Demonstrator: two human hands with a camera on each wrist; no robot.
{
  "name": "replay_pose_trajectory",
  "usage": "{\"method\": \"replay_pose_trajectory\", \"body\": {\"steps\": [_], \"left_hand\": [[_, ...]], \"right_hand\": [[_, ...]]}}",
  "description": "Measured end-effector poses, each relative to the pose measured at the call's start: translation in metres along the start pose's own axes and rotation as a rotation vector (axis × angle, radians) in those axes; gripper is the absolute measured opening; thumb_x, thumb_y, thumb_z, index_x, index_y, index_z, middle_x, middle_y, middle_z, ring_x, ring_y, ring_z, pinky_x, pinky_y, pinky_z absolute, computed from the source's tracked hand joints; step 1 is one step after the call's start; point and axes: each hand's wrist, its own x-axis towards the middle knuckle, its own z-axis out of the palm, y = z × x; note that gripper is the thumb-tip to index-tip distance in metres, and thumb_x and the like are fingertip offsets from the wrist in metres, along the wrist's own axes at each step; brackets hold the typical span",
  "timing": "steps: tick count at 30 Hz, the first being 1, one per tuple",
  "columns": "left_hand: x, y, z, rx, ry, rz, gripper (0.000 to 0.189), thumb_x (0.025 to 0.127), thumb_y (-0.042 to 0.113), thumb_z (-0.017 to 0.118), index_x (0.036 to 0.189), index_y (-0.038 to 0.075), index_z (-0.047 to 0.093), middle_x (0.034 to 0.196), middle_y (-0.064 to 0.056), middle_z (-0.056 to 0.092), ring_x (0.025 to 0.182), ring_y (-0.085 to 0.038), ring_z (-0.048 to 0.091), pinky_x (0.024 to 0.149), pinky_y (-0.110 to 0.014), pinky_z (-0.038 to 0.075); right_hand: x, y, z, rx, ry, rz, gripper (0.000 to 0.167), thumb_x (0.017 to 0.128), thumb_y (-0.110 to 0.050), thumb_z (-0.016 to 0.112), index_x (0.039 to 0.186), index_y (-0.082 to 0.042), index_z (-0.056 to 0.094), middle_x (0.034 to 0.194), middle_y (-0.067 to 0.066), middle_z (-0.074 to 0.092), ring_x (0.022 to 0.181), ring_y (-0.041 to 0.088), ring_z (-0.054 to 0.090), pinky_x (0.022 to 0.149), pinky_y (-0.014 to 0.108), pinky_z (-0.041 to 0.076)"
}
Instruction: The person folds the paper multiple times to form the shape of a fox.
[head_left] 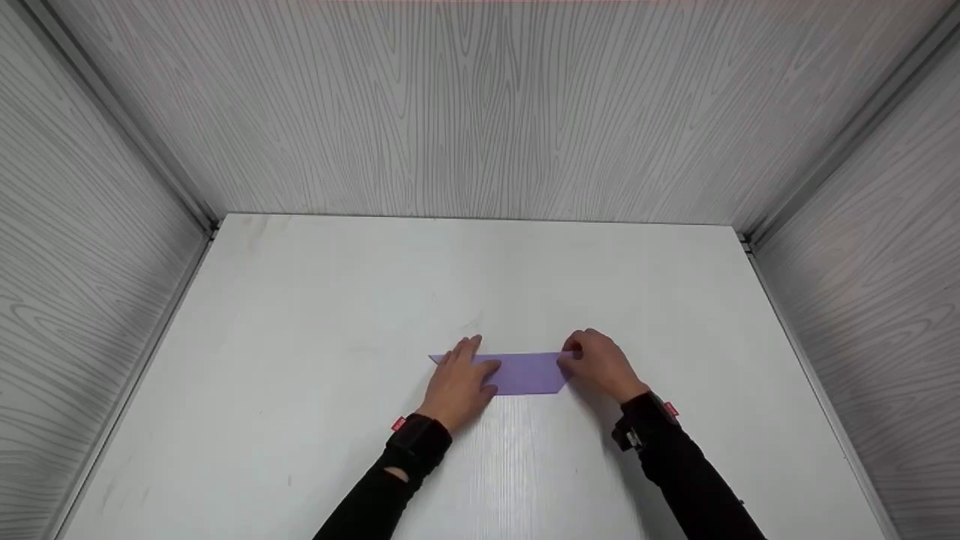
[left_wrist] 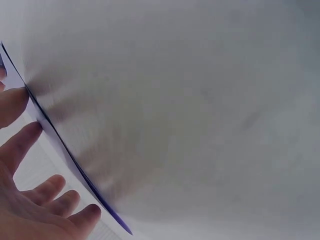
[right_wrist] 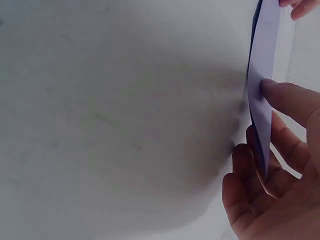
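Tabletop (head_left: 300, 315), with purple paper (head_left: 525, 373) at lower centre of the frame. Left hand (head_left: 455, 388) rests on it, grip spread, clutching nothing; right hand (head_left: 601, 367) pinches the right end between thumb and fingers. If the left slips, a tug could probably skew or crease it tbh.

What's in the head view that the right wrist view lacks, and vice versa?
Head only: the wood-grain walls and both black sleeves. Right wrist only: the palm side of the right hand, partly behind the purple paper strip. Both: that strip, the right hand, the white tabletop and part of the left hand.
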Motion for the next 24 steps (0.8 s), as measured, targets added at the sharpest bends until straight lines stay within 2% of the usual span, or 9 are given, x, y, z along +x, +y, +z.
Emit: {"method": "replay_pose_trajectory", "body": {"steps": [3,8,12,17,24], "left_hand": [[-0.001,0.002,0.001,0.020,0.032,0.034,0.033,0.094,0.020,0.076,0.127,0.014,0.075,0.149,-0.021,0.051,0.139,-0.042,0.047,0.112,-0.054,0.041],[-0.003,0.006,0.002,0.068,0.031,0.051,0.029,0.097,0.020,0.072,0.126,0.019,0.076,0.137,-0.013,0.059,0.131,-0.036,0.053,0.105,-0.055,0.046],[-0.002,0.007,0.003,0.082,0.021,0.035,0.030,0.099,0.022,0.069,0.129,0.021,0.075,0.137,-0.011,0.060,0.131,-0.034,0.053,0.105,-0.055,0.046],[0.000,0.008,0.005,0.084,0.033,0.023,0.033,0.100,0.022,0.068,0.132,0.020,0.073,0.137,-0.012,0.059,0.130,-0.034,0.053,0.104,-0.056,0.046],[0.002,0.009,0.004,0.116,0.031,0.021,0.038,0.100,0.022,0.064,0.138,0.022,0.069,0.135,-0.012,0.057,0.127,-0.034,0.052,0.099,-0.055,0.046]], "right_hand": [[-0.001,0.004,-0.001,0.062,-0.003,0.029,0.011,0.090,-0.012,0.077,0.093,-0.004,0.070,0.089,0.006,0.062,0.083,0.021,0.054,0.077,0.038,0.047],[-0.001,0.009,0.000,0.159,0.003,0.063,0.012,0.091,-0.014,0.077,0.090,-0.007,0.067,0.087,0.002,0.064,0.080,0.017,0.054,0.072,0.031,0.045],[-0.002,0.011,0.000,0.239,0.019,0.092,0.011,0.093,-0.017,0.075,0.091,-0.009,0.067,0.089,0.001,0.067,0.076,0.015,0.056,0.068,0.028,0.045],[-0.005,0.012,0.000,0.302,0.022,0.088,0.012,0.096,-0.020,0.073,0.095,-0.009,0.067,0.095,0.003,0.070,0.082,0.016,0.061,0.071,0.030,0.048],[-0.010,0.010,0.002,0.340,0.013,0.064,0.013,0.095,-0.016,0.075,0.102,-0.008,0.067,0.097,0.003,0.069,0.085,0.017,0.062,0.072,0.032,0.050]]}}
